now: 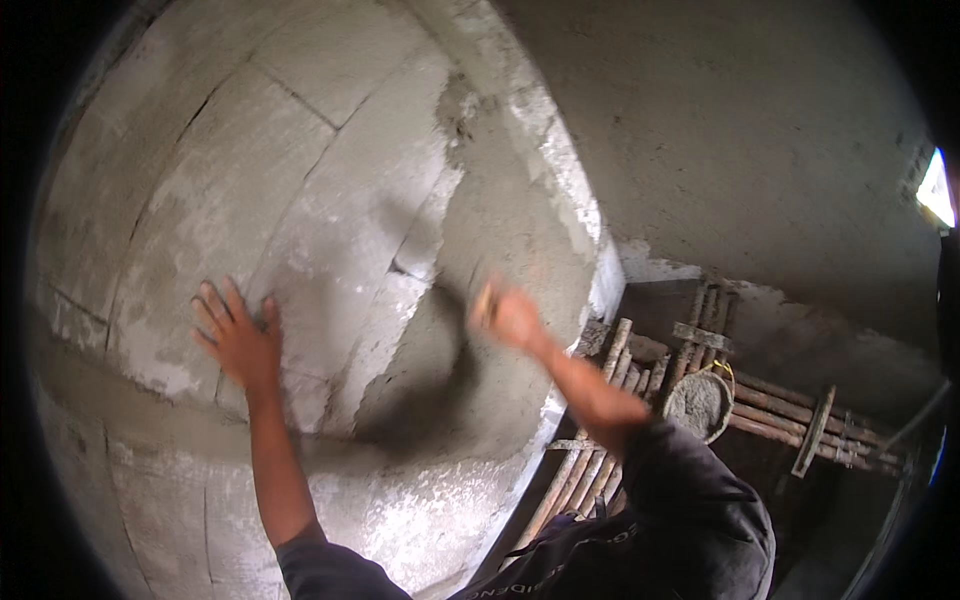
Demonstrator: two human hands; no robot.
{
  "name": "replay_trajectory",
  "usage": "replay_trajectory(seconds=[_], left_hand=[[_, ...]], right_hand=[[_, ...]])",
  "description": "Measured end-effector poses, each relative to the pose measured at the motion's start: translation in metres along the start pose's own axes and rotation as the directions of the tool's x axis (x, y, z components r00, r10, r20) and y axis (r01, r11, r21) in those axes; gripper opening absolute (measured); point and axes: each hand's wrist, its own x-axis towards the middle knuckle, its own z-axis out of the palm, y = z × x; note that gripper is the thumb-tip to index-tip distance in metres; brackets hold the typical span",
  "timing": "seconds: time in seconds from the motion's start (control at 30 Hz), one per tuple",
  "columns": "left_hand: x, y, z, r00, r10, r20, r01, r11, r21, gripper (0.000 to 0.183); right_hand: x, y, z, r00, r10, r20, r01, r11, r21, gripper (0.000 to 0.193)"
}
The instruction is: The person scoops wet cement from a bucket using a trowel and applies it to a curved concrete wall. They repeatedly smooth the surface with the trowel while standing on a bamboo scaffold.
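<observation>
My left hand [240, 340] lies against the block wall [330, 210] with its fingers spread. It holds nothing. My right hand [512, 318], smeared by motion, is closed at the strip of wet grey plaster [510, 220] along the wall's right side. A light-brown handle [484, 306] seems to show in its grip; the rest of that tool is too blurred to name. Dark shadow falls on the plaster below this hand. Bare blocks with dark joints lie between my two hands, and the plaster has a ragged left border there.
To the lower right, a bucket [700, 405] of grey mortar with a yellow handle stands on a platform of wooden poles [800, 425]. Short boards [815, 432] cross the poles. A smooth grey surface [720, 130] fills the upper right, with a bright opening [937, 190] at its edge.
</observation>
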Motion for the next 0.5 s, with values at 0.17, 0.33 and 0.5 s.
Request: replay_trajectory(seconds=[0.17, 0.33, 0.5], left_hand=[[-0.004, -0.006, 0.013, 0.999, 0.051, 0.004, -0.051, 0.972, 0.23, 0.06], [0.003, -0.01, 0.024, 0.923, 0.235, -0.303, -0.154, 0.951, 0.267, 0.057], [-0.002, -0.002, 0.024, 0.882, 0.179, -0.436, -0.226, 0.972, -0.058, 0.064]], right_hand=[[-0.211, 0.038, 0.082, 0.892, 0.367, 0.264, -0.424, 0.882, 0.206, 0.033], [-0.37, 0.135, 0.038, 0.581, 0.806, 0.115, -0.813, 0.579, 0.052, 0.039], [-0.444, 0.167, -0.008, 0.287, 0.955, -0.074, -0.95, 0.293, 0.108, 0.038]])
